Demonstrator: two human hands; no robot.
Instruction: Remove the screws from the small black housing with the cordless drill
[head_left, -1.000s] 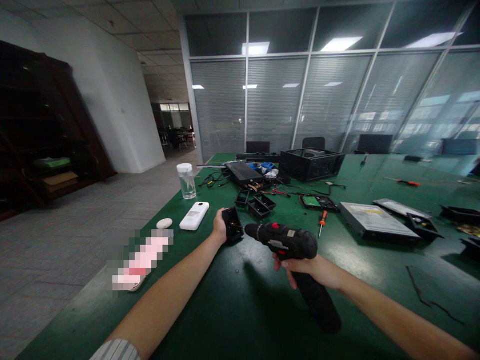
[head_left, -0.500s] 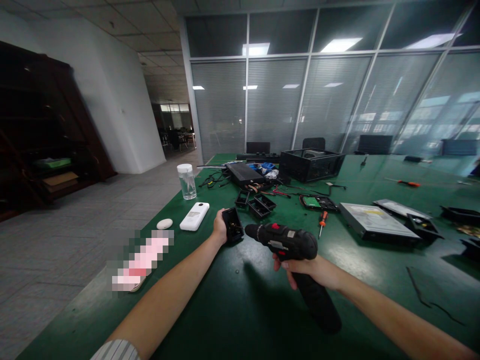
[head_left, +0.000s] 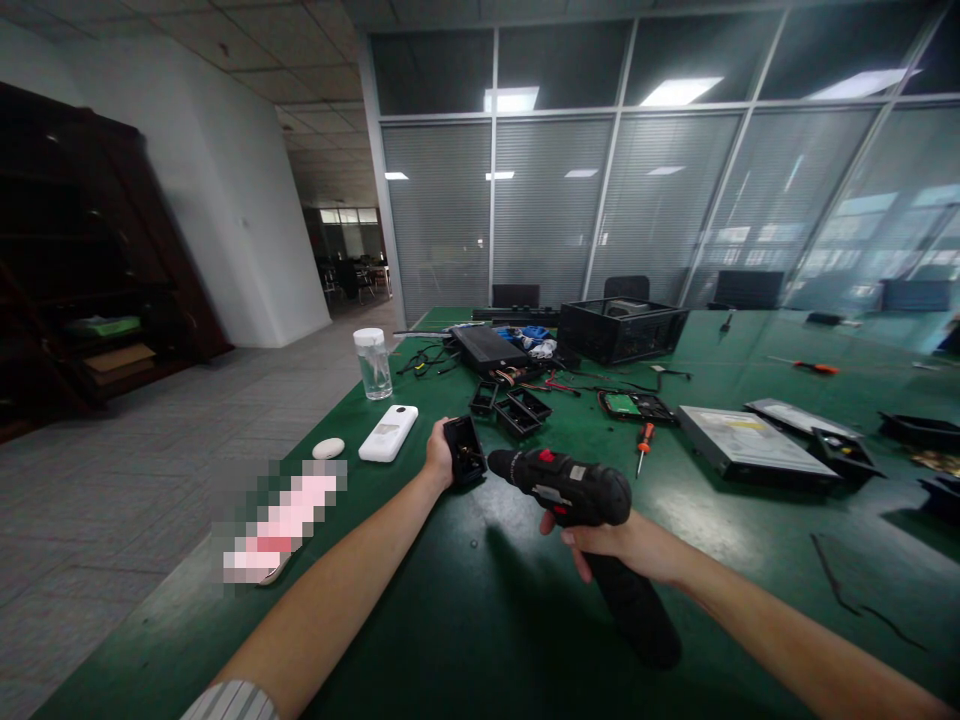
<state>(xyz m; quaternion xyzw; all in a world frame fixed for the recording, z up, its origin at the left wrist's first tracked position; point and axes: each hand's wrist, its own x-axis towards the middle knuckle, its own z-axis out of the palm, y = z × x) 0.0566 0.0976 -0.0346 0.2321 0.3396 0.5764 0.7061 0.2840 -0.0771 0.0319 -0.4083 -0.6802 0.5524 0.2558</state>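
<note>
My right hand (head_left: 600, 545) is wrapped round the grip of a black cordless drill (head_left: 574, 485) with red details. The drill points left, its chuck close to the black box-like part that my left hand holds; whether a bit touches it I cannot tell. My left hand (head_left: 440, 455) grips this small black open-sided housing (head_left: 465, 450) by its left side, tilted up on the table, with something small and brassy inside. Just behind it lie more black plastic frames (head_left: 521, 410). An orange-handled screwdriver (head_left: 645, 447) rests beyond the drill.
On the green table (head_left: 420, 620), a clear jar (head_left: 373, 362), a white power bank (head_left: 388, 433) and a small white case (head_left: 328, 449) stand left. A black computer case (head_left: 622, 330) and cables lie at the back. An optical drive (head_left: 754, 445) and a circuit board (head_left: 630, 404) are right.
The drill has shifted very slightly left, toward the black housing. My left hand and the housing have hardly moved.
</note>
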